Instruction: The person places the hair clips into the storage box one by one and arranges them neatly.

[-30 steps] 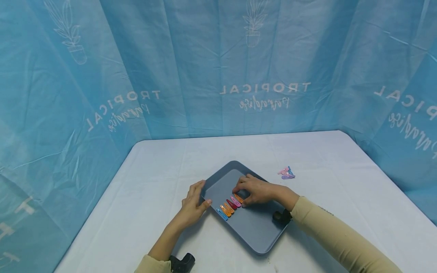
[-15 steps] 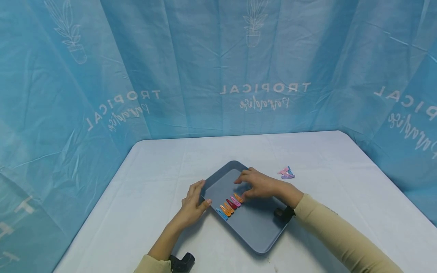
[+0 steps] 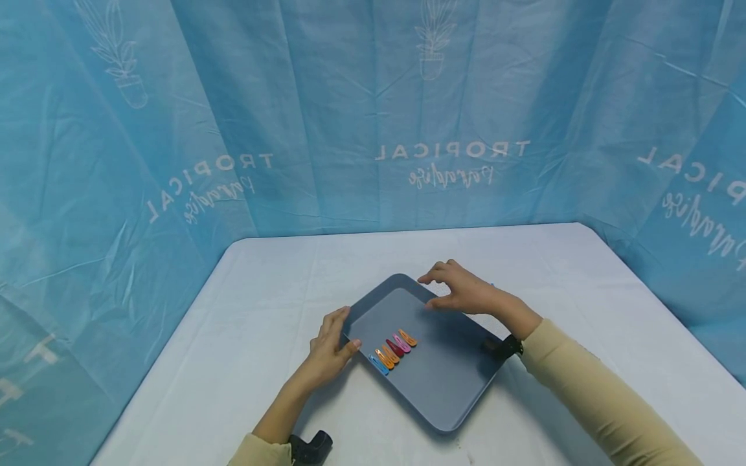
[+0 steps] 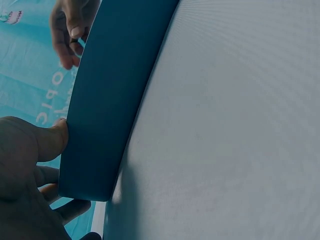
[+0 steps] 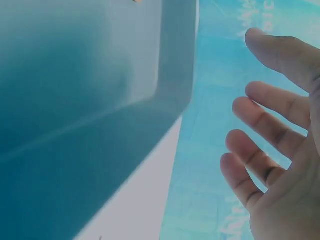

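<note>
A grey rectangular tray (image 3: 431, 395) lies at an angle on the white table. Inside it, a slanting row of several snap hair clips runs along the left side: a blue clip (image 3: 379, 364), orange ones, a red clip (image 3: 395, 348), a pink clip (image 3: 401, 343) and an orange clip (image 3: 408, 337) at the far end. My left hand (image 3: 329, 349) holds the tray's left corner between thumb and fingers, the thumb over the rim. Above the tray's far right edge is my right hand (image 3: 466, 291), holding nothing, thumb and fingers spread apart in the right wrist view.
My right hand and wrist hide the loose hair clips on the table beyond the tray. A white cloth covers the table (image 3: 280, 278). Blue printed curtains (image 3: 326, 129) hang behind it and at both sides.
My right hand has let go of the orange clip at the row's far end and moved up, away and to the right, over the tray's far edge. The left hand has stayed put.
</note>
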`<state>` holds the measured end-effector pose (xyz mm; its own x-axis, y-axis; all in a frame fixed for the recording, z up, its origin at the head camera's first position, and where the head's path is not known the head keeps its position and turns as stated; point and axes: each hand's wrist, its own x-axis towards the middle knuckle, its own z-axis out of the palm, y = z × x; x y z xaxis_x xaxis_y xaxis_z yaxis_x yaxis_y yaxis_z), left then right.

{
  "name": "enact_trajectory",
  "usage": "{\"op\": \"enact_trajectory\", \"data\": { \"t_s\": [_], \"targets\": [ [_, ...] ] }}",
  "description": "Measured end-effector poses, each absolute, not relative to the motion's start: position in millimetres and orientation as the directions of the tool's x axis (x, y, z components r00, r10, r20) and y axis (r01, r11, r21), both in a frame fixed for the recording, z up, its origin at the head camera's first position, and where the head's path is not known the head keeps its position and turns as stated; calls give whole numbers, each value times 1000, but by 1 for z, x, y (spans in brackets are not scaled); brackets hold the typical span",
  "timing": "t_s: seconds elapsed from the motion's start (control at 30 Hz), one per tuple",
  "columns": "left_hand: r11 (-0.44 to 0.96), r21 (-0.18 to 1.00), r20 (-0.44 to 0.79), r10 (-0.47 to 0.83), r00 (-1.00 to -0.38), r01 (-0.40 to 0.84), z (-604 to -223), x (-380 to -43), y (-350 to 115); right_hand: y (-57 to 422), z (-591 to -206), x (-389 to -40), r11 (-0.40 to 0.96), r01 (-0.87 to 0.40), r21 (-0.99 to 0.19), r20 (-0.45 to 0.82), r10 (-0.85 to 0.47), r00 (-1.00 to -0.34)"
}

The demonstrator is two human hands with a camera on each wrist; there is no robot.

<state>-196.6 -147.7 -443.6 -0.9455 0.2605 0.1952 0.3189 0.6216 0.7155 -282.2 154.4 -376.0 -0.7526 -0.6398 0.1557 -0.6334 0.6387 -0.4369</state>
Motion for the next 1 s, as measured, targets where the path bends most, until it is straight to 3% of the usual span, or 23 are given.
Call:
{"op": "enact_trajectory", "data": {
  "t_s": [0.5,1.0],
  "targets": [
    [617,722,197,251,-948,314,-444,-196,-147,203,-370,-284,711,-524,-469,199,-493,-847],
    [621,718,201,247,-948,314,-447,-198,-147,252,-403,-277,793,-359,-492,134,-338,-932]
  ]
}}
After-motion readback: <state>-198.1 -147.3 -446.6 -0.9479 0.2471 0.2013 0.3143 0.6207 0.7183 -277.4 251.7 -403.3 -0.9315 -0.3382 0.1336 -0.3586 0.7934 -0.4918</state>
